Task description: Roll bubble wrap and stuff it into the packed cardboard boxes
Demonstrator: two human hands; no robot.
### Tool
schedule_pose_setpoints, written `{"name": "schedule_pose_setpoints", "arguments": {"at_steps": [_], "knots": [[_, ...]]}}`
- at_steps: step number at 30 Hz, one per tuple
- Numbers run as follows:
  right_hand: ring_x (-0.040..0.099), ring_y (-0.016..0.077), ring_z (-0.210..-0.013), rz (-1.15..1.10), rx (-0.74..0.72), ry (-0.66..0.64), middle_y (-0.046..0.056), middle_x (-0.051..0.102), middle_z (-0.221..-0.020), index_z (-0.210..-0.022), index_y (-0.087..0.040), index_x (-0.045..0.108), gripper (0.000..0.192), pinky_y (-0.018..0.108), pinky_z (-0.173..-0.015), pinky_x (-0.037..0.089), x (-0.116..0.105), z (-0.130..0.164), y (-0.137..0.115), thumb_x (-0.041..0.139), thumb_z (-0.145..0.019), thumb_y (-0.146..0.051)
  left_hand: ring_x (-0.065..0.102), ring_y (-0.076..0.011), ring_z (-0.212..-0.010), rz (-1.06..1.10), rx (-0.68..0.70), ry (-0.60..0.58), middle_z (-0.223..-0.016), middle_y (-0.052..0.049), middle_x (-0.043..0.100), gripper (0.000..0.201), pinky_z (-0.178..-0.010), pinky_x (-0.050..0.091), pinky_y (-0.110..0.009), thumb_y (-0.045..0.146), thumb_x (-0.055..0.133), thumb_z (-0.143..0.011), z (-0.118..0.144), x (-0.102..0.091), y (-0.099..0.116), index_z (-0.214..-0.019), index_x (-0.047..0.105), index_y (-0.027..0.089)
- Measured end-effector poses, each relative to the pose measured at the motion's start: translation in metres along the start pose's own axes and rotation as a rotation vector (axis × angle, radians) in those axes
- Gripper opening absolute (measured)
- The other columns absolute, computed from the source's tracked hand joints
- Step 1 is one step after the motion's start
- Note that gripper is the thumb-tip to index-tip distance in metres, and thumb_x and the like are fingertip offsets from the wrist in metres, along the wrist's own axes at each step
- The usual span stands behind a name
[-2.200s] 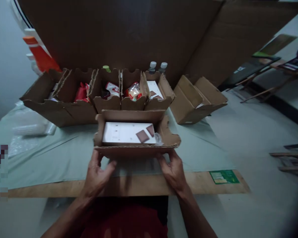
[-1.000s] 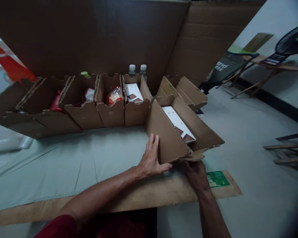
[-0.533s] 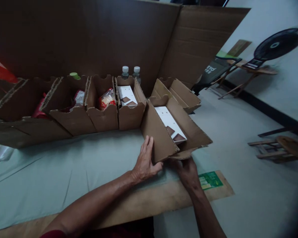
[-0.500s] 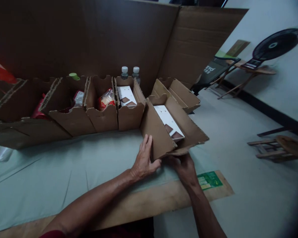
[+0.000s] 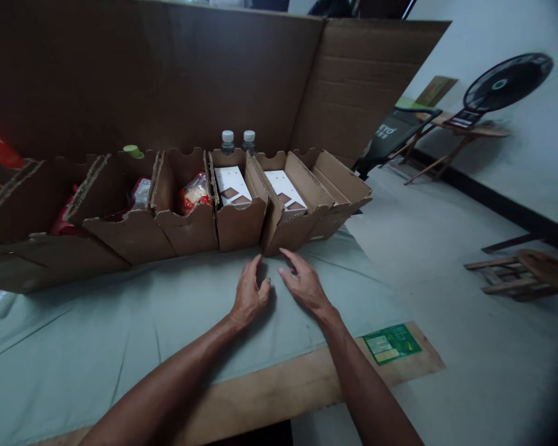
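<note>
Side by side along the table stand several open cardboard bins. The bin [image 5: 279, 238] straight ahead of my hands holds a white box [image 5: 286, 192] with brown shapes printed on it. My left hand [image 5: 251, 291] is open just in front of that bin's left corner, fingers stretched forward and nothing in them. My right hand [image 5: 303, 282] is also open, its fingertips close to the bin's lower front edge; I cannot tell whether they touch it. The bin to the left [image 5: 240, 226] has a similar white box [image 5: 232, 186] inside.
Two white-capped bottles [image 5: 227, 141] stand behind the bins, before a tall cardboard panel [image 5: 167, 80]. Farther left, bins hold a red-and-clear packet [image 5: 196, 193] and a silvery packet [image 5: 142, 193]. A pale green cloth [image 5: 181, 310] covers the table. A wooden stool [image 5: 539, 272] stands right.
The bin with the white box has moved back and left into line with the others. Both hands have let go of it and now sit apart in front.
</note>
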State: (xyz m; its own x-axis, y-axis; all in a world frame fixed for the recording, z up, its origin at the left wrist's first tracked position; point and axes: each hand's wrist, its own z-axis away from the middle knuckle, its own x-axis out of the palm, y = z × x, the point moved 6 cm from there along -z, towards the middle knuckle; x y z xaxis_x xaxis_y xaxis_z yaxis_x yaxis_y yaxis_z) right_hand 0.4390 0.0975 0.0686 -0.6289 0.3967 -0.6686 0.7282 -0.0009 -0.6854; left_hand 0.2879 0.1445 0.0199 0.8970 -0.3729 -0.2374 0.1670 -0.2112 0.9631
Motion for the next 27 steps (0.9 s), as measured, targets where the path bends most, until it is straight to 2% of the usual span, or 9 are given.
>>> {"name": "schedule_pose_setpoints", "arguments": {"at_steps": [3,5,9,12,15,17,19,22,27], "knots": [[0.063,0.0261,-0.126,-0.008,-0.035,-0.048,0.015,0.065,-0.141,-0.141,-0.016,0.06,0.058,0.042,-0.096,0.057,0.009,-0.009,-0.003,0.057,-0.086,-0.034,0.056,-0.0314,-0.134,0.003,0.011,-0.063,-0.143,-0.017,0.059,0.063,-0.118,0.041,-0.054,0.02,0.063,-0.08,0.016,-0.005,0.005,-0.143,0.053,0.016],[0.062,0.0275,-0.128,-0.005,-0.049,-0.056,0.015,0.065,-0.141,-0.138,-0.017,0.062,0.057,0.045,-0.099,0.056,0.007,-0.011,-0.007,0.059,-0.084,-0.033,0.06,-0.0318,-0.129,0.014,0.035,-0.143,-0.136,-0.015,0.064,0.059,-0.115,0.044,-0.054,0.02,0.066,-0.076,0.033,-0.016,0.011,-0.135,0.061,0.019],[0.072,0.0232,-0.102,-0.018,-0.077,-0.019,0.011,0.075,-0.12,-0.128,-0.02,0.068,0.041,0.04,-0.091,0.059,-0.008,-0.011,-0.038,0.058,-0.09,-0.033,0.062,-0.0311,-0.129,0.074,0.021,-0.349,-0.136,-0.013,0.066,0.043,-0.112,0.048,-0.051,0.026,0.065,-0.084,0.09,-0.055,0.017,-0.127,0.068,0.025],[0.071,0.0181,-0.082,-0.003,-0.141,0.04,0.005,0.077,-0.102,-0.143,-0.023,0.057,0.048,0.034,-0.082,0.059,-0.016,-0.03,-0.085,0.053,-0.096,-0.031,0.064,-0.0301,-0.125,0.103,-0.082,-0.356,-0.132,-0.011,0.069,0.035,-0.11,0.05,-0.048,0.034,0.061,-0.092,0.13,-0.089,0.013,-0.125,0.07,0.027],[0.07,0.0216,-0.075,0.183,-0.148,-0.028,0.003,0.076,-0.087,-0.153,-0.026,0.048,0.061,0.038,-0.08,0.057,-0.001,-0.071,-0.13,0.056,-0.093,-0.027,0.068,-0.0277,-0.115,0.131,-0.157,-0.34,-0.121,-0.009,0.073,0.032,-0.102,0.055,-0.043,0.036,0.06,-0.092,0.149,-0.103,0.009,-0.121,0.071,0.027],[0.07,0.0268,-0.074,0.377,-0.093,-0.09,0.006,0.075,-0.08,-0.139,-0.024,0.062,0.051,0.041,-0.076,0.055,0.012,-0.096,-0.147,0.061,-0.088,-0.023,0.069,-0.0265,-0.11,0.156,-0.177,-0.329,-0.117,-0.009,0.073,0.032,-0.099,0.057,-0.041,0.034,0.062,-0.089,0.151,-0.102,0.009,-0.118,0.072,0.025],[0.071,0.03,-0.074,0.507,-0.052,-0.103,0.01,0.074,-0.076,-0.117,-0.021,0.073,0.034,0.041,-0.073,0.053,0.016,-0.105,-0.157,0.061,-0.086,-0.017,0.07,-0.0259,-0.108,0.173,-0.195,-0.309,-0.115,-0.008,0.073,0.031,-0.097,0.057,-0.04,0.032,0.063,-0.086,0.15,-0.101,0.012,-0.115,0.072,0.024],[0.071,0.0297,-0.071,0.529,-0.075,-0.069,0.01,0.074,-0.076,-0.102,-0.022,0.074,0.026,0.038,-0.068,0.05,0.002,-0.075,-0.16,0.054,-0.087,-0.017,0.071,-0.0251,-0.102,0.165,-0.192,-0.265,-0.109,-0.008,0.075,0.028,-0.094,0.058,-0.039,0.032,0.063,-0.085,0.147,-0.111,0.021,-0.11,0.074,0.022],[0.068,0.0243,-0.063,0.357,-0.29,-0.113,0.002,0.074,-0.077,-0.101,-0.03,0.073,0.025,0.035,-0.058,0.05,-0.071,0.053,-0.134,0.054,-0.086,-0.027,0.072,-0.0258,-0.105,0.077,-0.146,-0.108,-0.11,-0.009,0.076,0.024,-0.092,0.059,-0.039,0.033,0.062,-0.09,0.141,-0.157,0.035,-0.108,0.075,0.022]]}}
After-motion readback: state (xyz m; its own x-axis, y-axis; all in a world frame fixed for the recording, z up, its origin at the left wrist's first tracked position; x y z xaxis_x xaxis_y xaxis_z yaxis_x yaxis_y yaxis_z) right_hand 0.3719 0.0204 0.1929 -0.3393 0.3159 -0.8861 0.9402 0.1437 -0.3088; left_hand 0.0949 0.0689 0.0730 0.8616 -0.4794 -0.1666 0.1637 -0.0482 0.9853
